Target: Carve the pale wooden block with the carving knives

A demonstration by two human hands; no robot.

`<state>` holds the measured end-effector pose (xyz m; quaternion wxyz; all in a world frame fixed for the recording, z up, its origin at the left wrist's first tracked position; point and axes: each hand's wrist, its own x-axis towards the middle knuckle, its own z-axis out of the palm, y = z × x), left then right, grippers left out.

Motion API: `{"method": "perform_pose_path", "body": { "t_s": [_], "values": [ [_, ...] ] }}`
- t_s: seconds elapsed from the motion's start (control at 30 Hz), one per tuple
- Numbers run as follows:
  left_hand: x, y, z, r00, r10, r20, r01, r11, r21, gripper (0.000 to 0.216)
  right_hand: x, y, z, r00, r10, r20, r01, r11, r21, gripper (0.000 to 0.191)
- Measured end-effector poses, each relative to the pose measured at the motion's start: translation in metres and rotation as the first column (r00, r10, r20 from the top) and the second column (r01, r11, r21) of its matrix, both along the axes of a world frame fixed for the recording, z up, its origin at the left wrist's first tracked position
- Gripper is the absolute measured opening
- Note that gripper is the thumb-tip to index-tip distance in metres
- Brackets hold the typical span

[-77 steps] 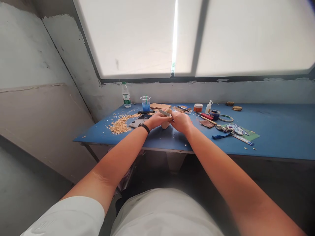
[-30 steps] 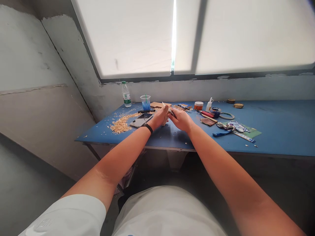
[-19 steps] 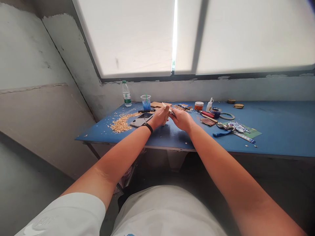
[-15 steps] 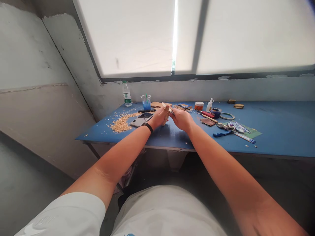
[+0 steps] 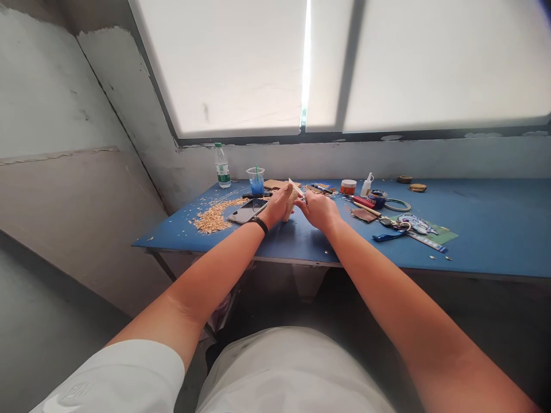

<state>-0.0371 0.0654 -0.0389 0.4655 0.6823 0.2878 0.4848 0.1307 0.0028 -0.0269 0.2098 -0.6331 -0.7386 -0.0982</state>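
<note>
Both arms reach out over a blue table [image 5: 495, 241]. My left hand [image 5: 278, 207], with a black band on its wrist, is closed round a pale wooden block [image 5: 290, 207] that stands on the table. My right hand [image 5: 317, 210] is closed on a carving knife [image 5: 297, 189]; the blade points up and left, against the top of the block. The two hands nearly touch. A heap of wood shavings [image 5: 210, 217] lies to the left of them, beside a phone [image 5: 248, 210] lying flat.
A water bottle [image 5: 222, 166] and a plastic cup of blue liquid [image 5: 256, 180] stand at the back left. To the right lie a glue bottle [image 5: 366, 185], small jars, a ring of tape [image 5: 396, 204], keys and a ruler [image 5: 424, 242]. A big window fills the wall behind.
The knife blade lay across the block pointing left 2.6 s ago; now it points up at the block's top. In the last second the hands barely moved, and the block has tilted slightly.
</note>
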Motion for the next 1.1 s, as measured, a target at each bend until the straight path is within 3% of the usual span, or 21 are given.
{"method": "perform_pose_path", "body": {
  "t_s": [0.27,0.47,0.87,1.1],
  "values": [
    [-0.0020,0.0028,-0.0009,0.998,-0.052,-0.047,0.055,0.997,0.060,0.083,-0.0003,-0.0060,0.0029,0.986,0.167,0.026,-0.167,0.986,0.023,0.045],
    [-0.0035,0.0016,0.0010,0.991,-0.079,-0.112,0.091,0.991,0.103,0.079,0.0041,-0.0020,0.0013,0.994,0.093,0.052,-0.095,0.995,0.043,0.050],
    [0.0006,-0.0002,0.0007,0.996,0.011,-0.083,-0.006,0.998,0.066,0.064,-0.0008,-0.0086,0.0051,0.998,-0.035,0.052,0.035,0.999,0.012,0.055],
    [0.0017,0.0032,-0.0037,0.998,0.033,-0.053,-0.028,0.995,0.095,0.061,-0.0005,-0.0106,0.0059,0.998,-0.041,0.043,0.041,0.999,-0.002,0.055]
  ]
}}
